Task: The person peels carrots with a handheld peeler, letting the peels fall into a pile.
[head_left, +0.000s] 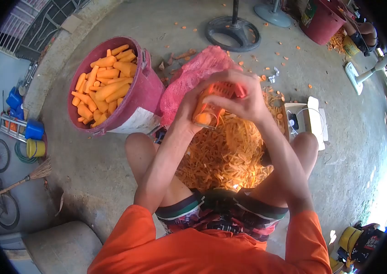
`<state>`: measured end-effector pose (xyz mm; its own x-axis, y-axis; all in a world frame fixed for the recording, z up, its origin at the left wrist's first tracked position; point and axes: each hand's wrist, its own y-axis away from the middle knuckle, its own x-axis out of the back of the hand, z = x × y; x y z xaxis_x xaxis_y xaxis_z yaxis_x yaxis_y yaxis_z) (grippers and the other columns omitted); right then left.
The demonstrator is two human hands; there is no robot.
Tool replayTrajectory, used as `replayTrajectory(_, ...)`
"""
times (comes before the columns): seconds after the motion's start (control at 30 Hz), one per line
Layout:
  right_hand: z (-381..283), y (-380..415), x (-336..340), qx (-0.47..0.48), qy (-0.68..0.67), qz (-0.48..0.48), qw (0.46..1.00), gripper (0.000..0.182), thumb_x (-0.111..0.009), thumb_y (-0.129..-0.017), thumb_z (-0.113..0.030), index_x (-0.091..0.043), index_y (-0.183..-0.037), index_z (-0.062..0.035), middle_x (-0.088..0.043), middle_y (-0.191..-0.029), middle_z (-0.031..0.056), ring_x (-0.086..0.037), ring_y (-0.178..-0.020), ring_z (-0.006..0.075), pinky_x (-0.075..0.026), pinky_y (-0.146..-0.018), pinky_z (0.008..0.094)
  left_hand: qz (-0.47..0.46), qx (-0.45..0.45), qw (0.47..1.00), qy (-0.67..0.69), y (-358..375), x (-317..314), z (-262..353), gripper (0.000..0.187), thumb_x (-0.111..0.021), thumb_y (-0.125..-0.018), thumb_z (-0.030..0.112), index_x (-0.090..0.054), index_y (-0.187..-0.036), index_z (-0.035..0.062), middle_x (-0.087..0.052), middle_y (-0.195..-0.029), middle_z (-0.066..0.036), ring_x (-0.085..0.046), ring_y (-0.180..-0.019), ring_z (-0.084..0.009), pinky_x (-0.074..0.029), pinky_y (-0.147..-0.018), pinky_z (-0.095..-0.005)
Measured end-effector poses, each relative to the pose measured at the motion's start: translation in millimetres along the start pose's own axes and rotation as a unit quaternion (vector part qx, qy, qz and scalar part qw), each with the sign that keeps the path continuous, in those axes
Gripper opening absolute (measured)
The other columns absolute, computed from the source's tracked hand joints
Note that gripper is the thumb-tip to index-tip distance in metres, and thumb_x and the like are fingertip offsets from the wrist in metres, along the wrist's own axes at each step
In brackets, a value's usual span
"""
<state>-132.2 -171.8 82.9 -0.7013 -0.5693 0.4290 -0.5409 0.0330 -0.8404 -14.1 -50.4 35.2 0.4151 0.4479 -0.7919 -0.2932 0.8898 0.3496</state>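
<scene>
My left hand point(188, 109) is closed round a carrot point(204, 118), whose pale cut end faces me. Curled over the top, my right hand point(243, 98) has its thumb near the carrot; what it grips is hidden and blurred. A thin peel strip hangs by the carrot's end. Between my hands shows a red slotted plastic thing point(224, 89), partly covered by my fingers. Below them lies a big heap of carrot peelings point(221, 153) between my knees. Behind my left hand sits a pink mesh sack point(182, 86).
A dark pink tub point(145, 98) full of peeled carrots point(106, 86) stands at left. At right is an open white box point(301, 118). Round stand bases point(233, 34) stand ahead among scattered carrot bits. Another person's leg point(367, 32) shows far right, near a second tub point(322, 23).
</scene>
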Motion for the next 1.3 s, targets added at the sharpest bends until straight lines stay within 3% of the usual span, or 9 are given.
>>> replayTrajectory(0.1,60.5,34.9,6.1,-0.340,-0.144,0.154,0.916,0.030,-0.090,-0.077,-0.011,-0.070,-0.097,0.0003,-0.075,-0.089,0.0046,-0.069,-0.086,0.0097,-0.054,-0.075,0.0262,-0.135,0.041,0.990,0.023,-16.3,40.7,-2.6,0.028,-0.056,-0.104,0.025,-0.062,-0.125,0.0077,-0.068,-0.108,-0.010,-0.069,-0.094,-0.0195,-0.061,-0.066,-0.0368)
replayTrajectory(0.27,11.2,17.5,-3.6,-0.128,-0.067,0.032,0.989,0.028,-0.088,-0.079,-0.010,-0.072,-0.100,0.0005,-0.074,-0.090,0.0053,-0.068,-0.079,0.0114,-0.055,-0.073,0.0277,-0.050,-0.036,0.996,-0.066,4.4,-5.8,-0.7,0.031,-0.057,-0.103,0.027,-0.061,-0.124,0.0053,-0.068,-0.104,-0.006,-0.069,-0.088,-0.0145,-0.061,-0.071,-0.0328)
replayTrajectory(0.57,19.8,18.2,2.9,-0.322,-0.185,0.127,0.920,0.023,-0.087,-0.080,-0.012,-0.071,-0.092,-0.0008,-0.074,-0.087,0.0042,-0.068,-0.073,0.0105,-0.056,-0.067,0.0248,-0.119,0.010,0.993,0.006,-6.1,11.4,-3.6,0.031,-0.055,-0.104,0.027,-0.061,-0.123,0.0036,-0.070,-0.102,-0.009,-0.070,-0.083,-0.0197,-0.061,-0.066,-0.0304)
replayTrajectory(0.63,17.5,17.3,-0.2,-0.086,-0.034,-0.022,0.995,0.024,-0.087,-0.081,-0.013,-0.071,-0.094,0.0004,-0.074,-0.087,0.0028,-0.066,-0.074,0.0089,-0.055,-0.069,0.0250,0.002,-0.034,0.999,-0.012,0.7,-2.6,-3.6,0.030,-0.056,-0.104,0.027,-0.062,-0.121,0.0034,-0.070,-0.102,-0.010,-0.070,-0.082,-0.0193,-0.061,-0.063,-0.0329)
replayTrajectory(0.8,53.3,26.8,12.5,-0.325,-0.140,0.152,0.923,0.024,-0.087,-0.080,-0.014,-0.072,-0.094,-0.0016,-0.074,-0.086,0.0029,-0.066,-0.081,0.0093,-0.055,-0.073,0.0284,-0.059,0.009,0.998,-0.036,-11.1,27.1,0.1,0.031,-0.055,-0.104,0.030,-0.062,-0.122,0.0061,-0.069,-0.103,-0.009,-0.069,-0.075,-0.0165,-0.061,-0.063,-0.0324)
replayTrajectory(0.9,10.6,16.7,-4.5,-0.101,-0.086,-0.017,0.991,0.021,-0.085,-0.082,-0.012,-0.071,-0.094,-0.0009,-0.073,-0.085,0.0025,-0.068,-0.076,0.0084,-0.055,-0.066,0.0246,-0.034,-0.026,0.999,-0.030,-7.7,11.0,-1.5,0.031,-0.056,-0.104,0.029,-0.061,-0.123,0.0053,-0.068,-0.107,-0.008,-0.069,-0.090,-0.0161,-0.061,-0.075,-0.0326)
replayTrajectory(1.1,74.4,36.1,21.1,-0.352,-0.044,0.154,0.922,0.025,-0.087,-0.079,-0.012,-0.071,-0.094,-0.0003,-0.074,-0.086,0.0036,-0.068,-0.074,0.0107,-0.054,-0.068,0.0262,-0.042,-0.042,0.994,-0.090,-7.3,22.0,-1.8,0.035,-0.057,-0.104,0.030,-0.060,-0.127,0.0046,-0.069,-0.110,-0.008,-0.071,-0.090,-0.0179,-0.061,-0.073,-0.0296)
replayTrajectory(1.23,9.0,14.9,4.7,-0.122,-0.050,-0.040,0.991,0.026,-0.089,-0.077,-0.013,-0.071,-0.093,-0.0016,-0.075,-0.088,0.0034,-0.068,-0.084,0.0129,-0.055,-0.076,0.0324,-0.016,-0.040,0.998,-0.052,-8.1,10.5,-1.9,0.032,-0.056,-0.104,0.029,-0.061,-0.125,0.0050,-0.069,-0.110,-0.008,-0.070,-0.092,-0.0179,-0.060,-0.080,-0.0323)
replayTrajectory(1.3,29.1,31.1,2.6,-0.245,-0.046,0.059,0.966,0.020,-0.087,-0.078,-0.010,-0.072,-0.090,-0.0021,-0.075,-0.089,0.0037,-0.067,-0.082,0.0118,-0.054,-0.075,0.0304,-0.027,-0.033,0.997,-0.070,-4.1,18.3,-3.8,0.032,-0.056,-0.104,0.032,-0.062,-0.124,0.0080,-0.069,-0.107,-0.005,-0.069,-0.093,-0.0168,-0.061,-0.078,-0.0379)
